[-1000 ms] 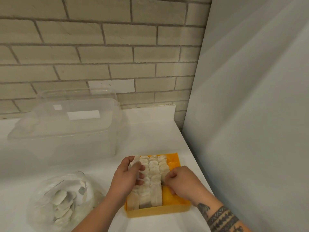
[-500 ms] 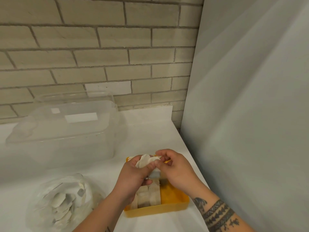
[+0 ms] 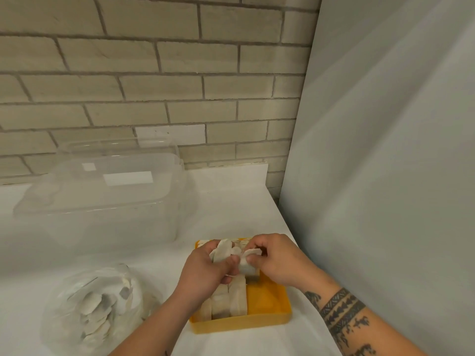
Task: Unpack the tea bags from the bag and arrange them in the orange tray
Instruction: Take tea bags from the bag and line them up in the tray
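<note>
My left hand (image 3: 203,271) and right hand (image 3: 277,260) pinch flat, papery tea bags (image 3: 222,250) above the square plastic tray (image 3: 267,301), whose right side shows bare.

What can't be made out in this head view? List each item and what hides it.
Head view:
- Far half of the orange plastic tray: covered by the left hand and the right hand.
- Number of small white tea bags that the hands pinch: they overlap, and fingers cover parts of them.
- Number of tea bags inside the crumpled clear plastic bag: blurred through the film.
</note>
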A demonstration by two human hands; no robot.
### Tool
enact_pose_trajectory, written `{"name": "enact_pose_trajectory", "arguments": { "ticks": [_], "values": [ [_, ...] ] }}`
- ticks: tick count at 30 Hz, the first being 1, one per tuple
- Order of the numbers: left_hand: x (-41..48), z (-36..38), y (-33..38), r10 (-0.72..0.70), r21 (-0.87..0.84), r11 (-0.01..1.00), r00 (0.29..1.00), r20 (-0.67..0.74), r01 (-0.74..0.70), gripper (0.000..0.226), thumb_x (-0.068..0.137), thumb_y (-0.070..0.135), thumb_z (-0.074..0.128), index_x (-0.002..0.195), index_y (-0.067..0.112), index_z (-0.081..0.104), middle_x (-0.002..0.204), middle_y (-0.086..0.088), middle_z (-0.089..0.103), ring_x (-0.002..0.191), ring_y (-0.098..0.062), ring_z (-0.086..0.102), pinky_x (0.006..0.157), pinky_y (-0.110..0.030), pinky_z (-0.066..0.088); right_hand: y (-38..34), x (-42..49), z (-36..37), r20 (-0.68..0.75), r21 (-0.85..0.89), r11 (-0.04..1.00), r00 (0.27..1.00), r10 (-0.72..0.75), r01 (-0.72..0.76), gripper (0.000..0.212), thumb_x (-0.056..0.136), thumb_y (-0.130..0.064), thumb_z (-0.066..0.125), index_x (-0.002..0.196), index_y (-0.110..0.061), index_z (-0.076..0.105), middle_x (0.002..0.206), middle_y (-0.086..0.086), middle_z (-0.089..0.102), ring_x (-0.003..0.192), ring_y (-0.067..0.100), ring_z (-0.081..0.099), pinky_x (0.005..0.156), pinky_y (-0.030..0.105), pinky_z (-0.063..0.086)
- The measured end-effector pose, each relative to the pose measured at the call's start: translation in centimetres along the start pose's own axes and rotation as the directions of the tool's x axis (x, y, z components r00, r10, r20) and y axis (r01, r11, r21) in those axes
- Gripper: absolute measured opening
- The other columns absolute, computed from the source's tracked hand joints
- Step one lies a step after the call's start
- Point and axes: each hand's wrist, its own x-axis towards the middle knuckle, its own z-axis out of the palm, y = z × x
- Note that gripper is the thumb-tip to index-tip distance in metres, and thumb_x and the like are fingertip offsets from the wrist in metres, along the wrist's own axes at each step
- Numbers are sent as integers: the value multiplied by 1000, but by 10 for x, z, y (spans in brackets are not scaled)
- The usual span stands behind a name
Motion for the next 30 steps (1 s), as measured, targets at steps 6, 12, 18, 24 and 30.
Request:
{"name": "enact_pose_trajectory", "arguments": {
  "ticks": [6, 12, 18, 24, 30],
  "values": [
    [9, -22, -21, 35, 70, 997, 983, -178, -23, 17, 94, 17, 69, 106, 29, 68, 72, -1, 76, 63, -19, 74, 71, -36, 62, 18, 8, -3, 111, -398, 915, 994, -25, 67, 15, 92, -27, 49, 90, -32, 63, 88, -13, 64, 90, 11, 53, 101, 38, 36],
    [9, -20, -30, 64, 144, 989, 982, -177, -39, 16, 92, 18, 71, 101, 30, 68, 74, 6, 75, 60, -13, 72, 70, -31, 59, 25, 12, 18, 217, -550, 816, 974, -65, 177, 18, 93, -29, 55, 103, -29, 70, 93, -8, 64, 111, 14, 46, 119, 53, -6],
    [10, -19, -34, 72, 179, 983, 982, -173, -41, 17, 91, 20, 72, 102, 32, 68, 84, 3, 76, 63, -11, 73, 76, -38, 60, 31, 18, 36, 70, -591, 800, 995, -70, 98, 13, 93, -32, 56, 102, -31, 65, 93, -8, 60, 115, 15, 47, 119, 56, -9],
    [12, -18, -36, 57, 161, 987, 983, -175, -28, 19, 91, 19, 72, 103, 33, 68, 85, 4, 76, 64, -13, 73, 76, -38, 60, 28, 18, 41, 13, -553, 833, 1000, -22, 25, 12, 94, -36, 59, 101, -30, 66, 93, -10, 56, 115, 14, 48, 119, 54, -8],
    [11, -18, -35, 49, 179, 984, 984, -173, -17, 19, 91, 21, 73, 104, 33, 68, 87, 4, 76, 64, -10, 73, 73, -32, 58, 28, 20, 41, -9, -522, 853, 1000, -6, 0, 15, 92, -40, 61, 102, -31, 67, 98, -9, 62, 116, 12, 48, 119, 53, -10]
  ]
}}
